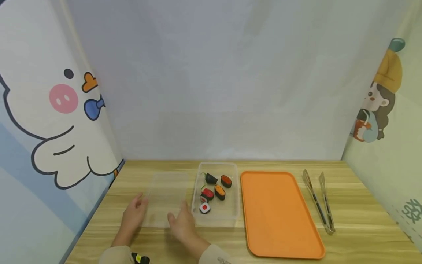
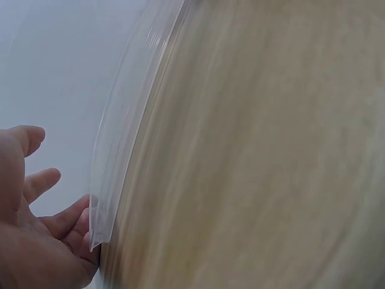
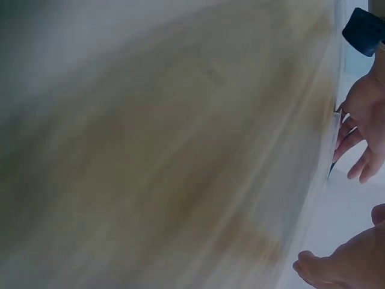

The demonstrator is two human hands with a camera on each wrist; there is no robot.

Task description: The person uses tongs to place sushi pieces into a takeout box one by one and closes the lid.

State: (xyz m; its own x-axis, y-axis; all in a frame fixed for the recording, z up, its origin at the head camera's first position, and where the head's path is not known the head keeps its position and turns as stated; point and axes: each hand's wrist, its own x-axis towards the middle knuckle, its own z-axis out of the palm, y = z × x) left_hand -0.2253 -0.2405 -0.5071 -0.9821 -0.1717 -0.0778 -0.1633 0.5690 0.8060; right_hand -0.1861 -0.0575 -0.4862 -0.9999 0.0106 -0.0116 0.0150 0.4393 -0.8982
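Observation:
A clear plastic lid (image 1: 166, 198) lies flat on the wooden table, left of a clear container (image 1: 217, 221). At the lid's left edge is my left hand (image 1: 132, 216); its lower fingers touch the lid's rim (image 2: 117, 156) in the left wrist view, while thumb and index finger stand apart. My right hand (image 1: 184, 224) is by the lid's near right corner, thumb spread from the other fingers. It looks blurred, and I cannot tell whether it touches the lid. Several sushi pieces sit in the container, among them an orange-topped one (image 1: 219, 192) and a white-and-red roll (image 1: 204, 208).
An orange tray (image 1: 280, 216) lies right of the container. Metal tongs (image 1: 318, 205) with dark handle parts rest beyond it, spread apart. A pale curtain (image 1: 224, 91) hangs behind the table, with cartoon-printed cloths at both sides.

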